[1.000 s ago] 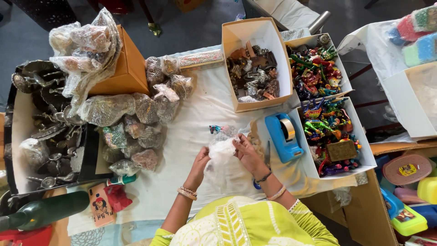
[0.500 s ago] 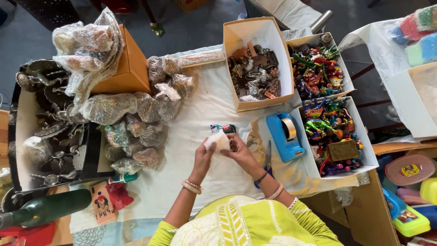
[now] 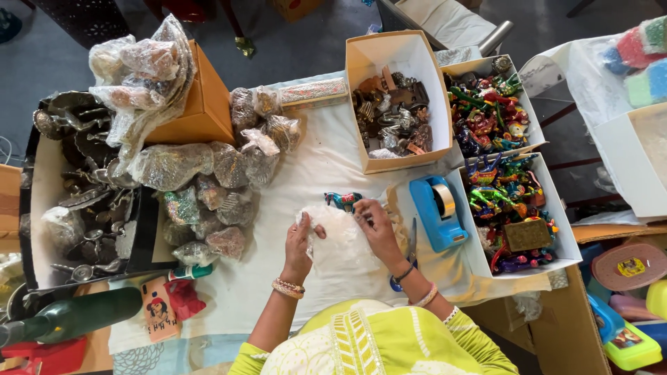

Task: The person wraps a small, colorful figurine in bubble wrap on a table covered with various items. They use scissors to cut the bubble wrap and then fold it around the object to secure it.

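Note:
My left hand (image 3: 300,243) and my right hand (image 3: 375,228) both rest on a sheet of clear bubble wrap (image 3: 339,239) spread on the white tablecloth (image 3: 313,167). Each hand pinches an edge of the sheet. A small painted figurine (image 3: 342,200), blue-green with red, lies at the far edge of the wrap, just beyond my right fingertips. A pile of figurines wrapped in bubble wrap (image 3: 208,201) sits to the left of my left hand.
A blue tape dispenser (image 3: 436,212) and scissors (image 3: 410,253) lie right of my right hand. Open white boxes hold metal figurines (image 3: 392,118) and colourful painted ones (image 3: 511,201). An orange box (image 3: 198,104), a black tray of metalware (image 3: 76,208) and a green bottle (image 3: 69,316) stand left.
My hands have lowered the bubble wrap and spread it flat on the cloth. The painted figurine now lies exposed at its far edge.

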